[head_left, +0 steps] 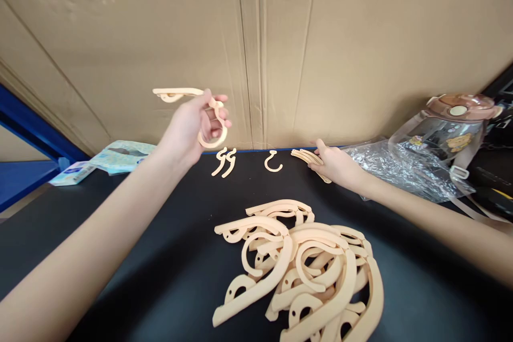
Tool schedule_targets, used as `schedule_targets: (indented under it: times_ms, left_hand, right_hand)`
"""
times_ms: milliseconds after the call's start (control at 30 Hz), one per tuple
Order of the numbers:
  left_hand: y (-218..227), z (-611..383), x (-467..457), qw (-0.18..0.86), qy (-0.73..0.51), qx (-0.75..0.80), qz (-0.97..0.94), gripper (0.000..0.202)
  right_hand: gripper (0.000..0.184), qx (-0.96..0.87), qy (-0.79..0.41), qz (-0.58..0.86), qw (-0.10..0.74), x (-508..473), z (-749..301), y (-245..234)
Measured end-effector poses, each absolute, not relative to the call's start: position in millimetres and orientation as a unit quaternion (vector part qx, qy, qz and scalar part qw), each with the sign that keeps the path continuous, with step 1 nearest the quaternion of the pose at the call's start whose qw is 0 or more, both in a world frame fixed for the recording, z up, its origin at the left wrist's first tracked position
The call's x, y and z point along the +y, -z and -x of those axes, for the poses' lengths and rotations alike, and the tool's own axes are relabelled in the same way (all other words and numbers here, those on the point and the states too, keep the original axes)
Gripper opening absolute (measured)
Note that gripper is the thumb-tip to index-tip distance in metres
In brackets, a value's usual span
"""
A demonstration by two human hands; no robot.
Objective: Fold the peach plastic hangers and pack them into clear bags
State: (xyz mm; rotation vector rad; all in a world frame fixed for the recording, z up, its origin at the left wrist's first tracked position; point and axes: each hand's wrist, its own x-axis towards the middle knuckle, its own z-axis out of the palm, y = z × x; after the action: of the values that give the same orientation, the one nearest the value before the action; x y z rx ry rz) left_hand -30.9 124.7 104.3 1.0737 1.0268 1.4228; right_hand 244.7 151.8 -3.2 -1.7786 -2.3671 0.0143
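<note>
My left hand, raised in front of the cardboard, is closed around part of a beige folding clothes hanger. Its hook curls down below my fingers, and one arm points out to the left. Low on the table, my right hand has its thumb and finger around a small stack of loose hanger arms. Between the hands lie a separate hanger hook and two small curved pieces side by side. Nearest me is a heap of folded beige hangers, overlapping one another.
The black table ends at a cardboard wall. At the left lies a light-blue packet. A clear plastic bag and a strapped drink bottle are on the right, with dark items beside them.
</note>
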Motion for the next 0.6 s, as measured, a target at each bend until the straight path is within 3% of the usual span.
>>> schedule_targets:
  times_ms: [100,200,300,333,433,600]
  left_hand:
    - [-89,18,125,0.55,-0.529,0.446,-0.468,0.026]
    - [-74,7,120,0.584,-0.363,0.44,-0.578,0.019]
    - [-66,0,111,0.572,-0.219,0.391,-0.687,0.022]
    - [-65,-2,108,0.56,-0.201,0.379,-0.709,0.024]
    - [-65,-4,103,0.515,-0.195,0.386,-0.74,0.028]
    - [-71,-3,104,0.549,-0.163,0.427,-0.7,0.023]
  right_hand:
    - [0.044,-0.783,0.02,0.616,0.091,147,-239,-8]
    - [0.038,-0.794,0.066,0.588,0.141,133,-227,-29]
    - [0.029,-0.866,0.197,0.375,0.265,117,-213,-48]
    - [0.029,-0.887,0.231,0.294,0.271,114,-208,-52]
    - [0.029,-0.92,0.258,0.186,0.228,114,-200,-56]
    - [0.033,-0.912,0.311,0.203,0.177,119,-197,-54]
